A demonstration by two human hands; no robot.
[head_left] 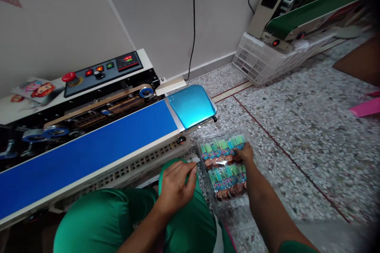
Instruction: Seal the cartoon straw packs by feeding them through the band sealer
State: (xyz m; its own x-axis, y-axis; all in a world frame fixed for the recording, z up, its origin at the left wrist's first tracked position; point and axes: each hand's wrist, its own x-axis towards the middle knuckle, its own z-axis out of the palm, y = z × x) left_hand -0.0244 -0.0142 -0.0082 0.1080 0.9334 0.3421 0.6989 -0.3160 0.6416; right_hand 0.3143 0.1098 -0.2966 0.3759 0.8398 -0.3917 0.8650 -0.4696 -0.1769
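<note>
A clear plastic box (212, 197) stands on the floor at my right knee. Two rows of small printed packets (227, 176), green and blue with cartoon figures, fill it. At its upper right side, my right hand (246, 152) has its fingers bent round a packet in the upper row; the fingertips are partly hidden. My left hand (178, 182) rests over my knee, fingers curled closed, and I see nothing in it. Just beyond, a shiny blue sheet (192, 106) covers the end plate of a sealing machine with a blue conveyor belt (118, 138).
The machine's control panel (102, 73) has lit buttons and a red knob. Printed pouches (35, 90) lie on its top. Another machine with a green belt (308, 14) stands over a white crate (261, 61). A black cable (194, 19) hangs down the wall. Something pink (366, 107) shows at right.
</note>
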